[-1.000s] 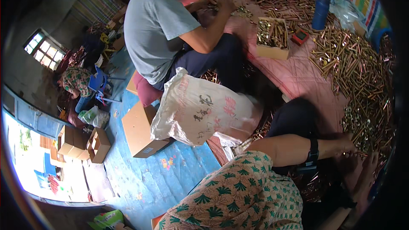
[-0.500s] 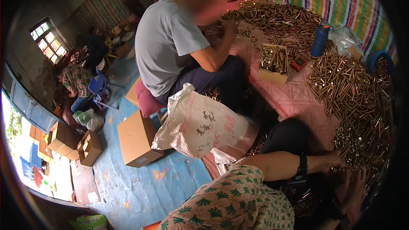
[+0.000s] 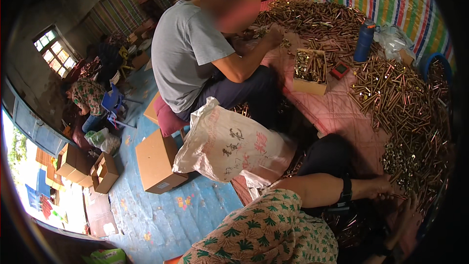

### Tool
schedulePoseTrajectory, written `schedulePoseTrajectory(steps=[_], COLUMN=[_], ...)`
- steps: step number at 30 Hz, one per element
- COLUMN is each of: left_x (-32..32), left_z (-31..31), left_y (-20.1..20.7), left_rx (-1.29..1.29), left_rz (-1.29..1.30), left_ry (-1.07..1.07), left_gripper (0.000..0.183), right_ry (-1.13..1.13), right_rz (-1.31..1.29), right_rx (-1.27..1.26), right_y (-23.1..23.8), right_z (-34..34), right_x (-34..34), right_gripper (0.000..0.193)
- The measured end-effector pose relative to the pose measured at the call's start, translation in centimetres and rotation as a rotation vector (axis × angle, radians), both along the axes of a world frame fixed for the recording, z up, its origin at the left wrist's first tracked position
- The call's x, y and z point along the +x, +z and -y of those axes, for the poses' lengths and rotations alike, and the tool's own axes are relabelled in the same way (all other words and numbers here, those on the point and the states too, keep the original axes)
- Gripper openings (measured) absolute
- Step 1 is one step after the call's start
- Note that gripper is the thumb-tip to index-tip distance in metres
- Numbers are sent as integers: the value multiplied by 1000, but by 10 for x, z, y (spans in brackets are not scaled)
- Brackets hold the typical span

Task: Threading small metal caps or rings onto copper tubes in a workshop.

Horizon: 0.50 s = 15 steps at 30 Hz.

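Observation:
My left hand (image 3: 381, 187) is closed beside the pile of long brassy bolts, and a single reddish bolt (image 3: 399, 196) sticks out from its fingers. A dark band circles that wrist. Just below and to the right is my right hand (image 3: 404, 215), in dim light, its fingers stretched toward the same bolt and apart; I see nothing in them. Close above both hands lies a heap of small shiny nuts (image 3: 403, 159), merging into the loose bolts (image 3: 386, 88) at the right.
A co-worker (image 3: 188, 58) sits ahead, hands together over the pink quilted mat (image 3: 337, 117). A white woven sack (image 3: 229, 142) stands between us. Nearby are a filled carton (image 3: 310, 87), a red box-like device (image 3: 339, 71), a blue bottle (image 3: 364, 41) and a closed carton (image 3: 159, 161).
My right fingers have shifted slightly beside the left hand, and the reddish bolt now shows between them. The co-worker's hand has moved a little to the right. The view has shifted slightly.

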<state>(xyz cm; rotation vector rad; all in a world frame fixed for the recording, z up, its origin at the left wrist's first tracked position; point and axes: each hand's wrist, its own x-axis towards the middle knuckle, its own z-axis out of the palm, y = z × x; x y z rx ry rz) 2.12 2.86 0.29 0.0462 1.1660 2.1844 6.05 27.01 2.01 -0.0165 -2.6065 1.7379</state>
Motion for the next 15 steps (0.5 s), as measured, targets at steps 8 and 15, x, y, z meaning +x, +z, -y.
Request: schedulePoseTrajectory(steps=[8,15], left_x=[-2,-6], left_z=[-2,-7], left_y=[-1,-1], left_rx=[31,-6], left_rz=[-51,-156], left_ry=[-33,-91], left_gripper=[28,28], right_ry=[-3,8], right_rz=[32,49], right_rx=[66,144], right_y=[0,14], right_z=[11,31], right_x=[15,30], right_gripper=[28,29])
